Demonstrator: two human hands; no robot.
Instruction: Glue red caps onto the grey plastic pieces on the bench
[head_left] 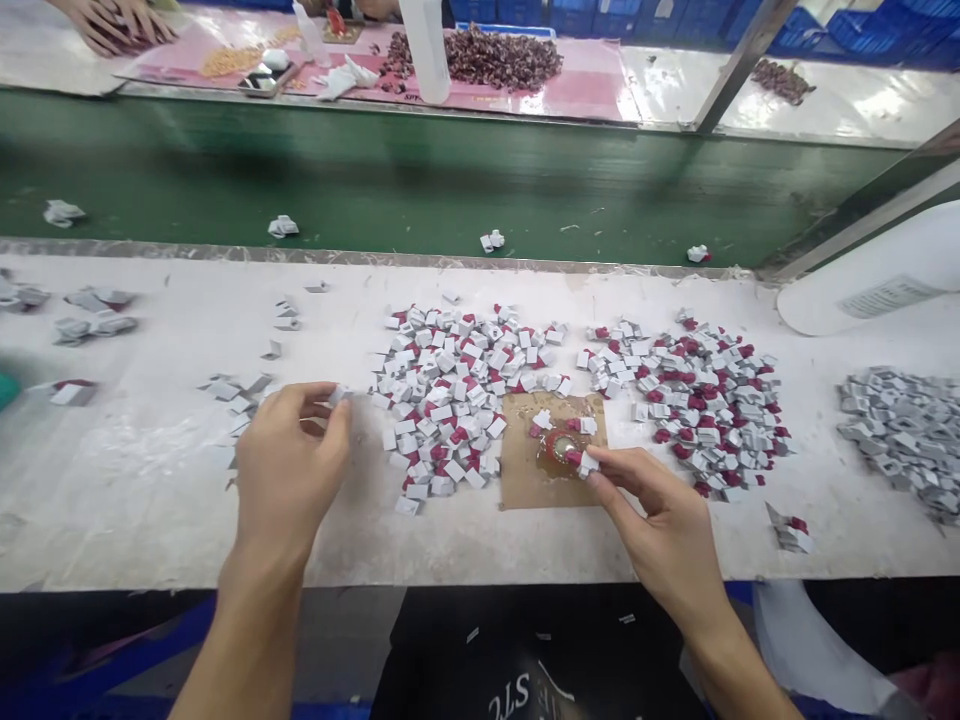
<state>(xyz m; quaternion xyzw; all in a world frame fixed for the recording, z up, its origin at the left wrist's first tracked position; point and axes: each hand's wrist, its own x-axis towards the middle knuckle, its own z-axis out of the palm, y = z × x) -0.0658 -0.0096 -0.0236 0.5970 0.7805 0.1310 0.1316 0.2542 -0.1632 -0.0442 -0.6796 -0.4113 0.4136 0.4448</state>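
Note:
My left hand [296, 455] pinches a small grey plastic part [340, 394] between thumb and forefinger, left of a pile of grey and dark red parts [442, 390]. In my right hand [660, 515] is a small grey and dark red plastic part [587, 463], its red end over a small round dish [561, 447] of what looks like clear liquid. The dish sits on a brown cardboard square [525, 490], wet around it. Two more grey and red parts [541, 420] lie on the cardboard behind the dish.
Another grey and red pile [705, 400] lies right of the cardboard, with a grey pile [900, 430] farther right. A white bottle [870, 270] lies at right. Behind runs a green belt [375, 180] carrying several small parts. Across it, another person's hands [124, 25] show.

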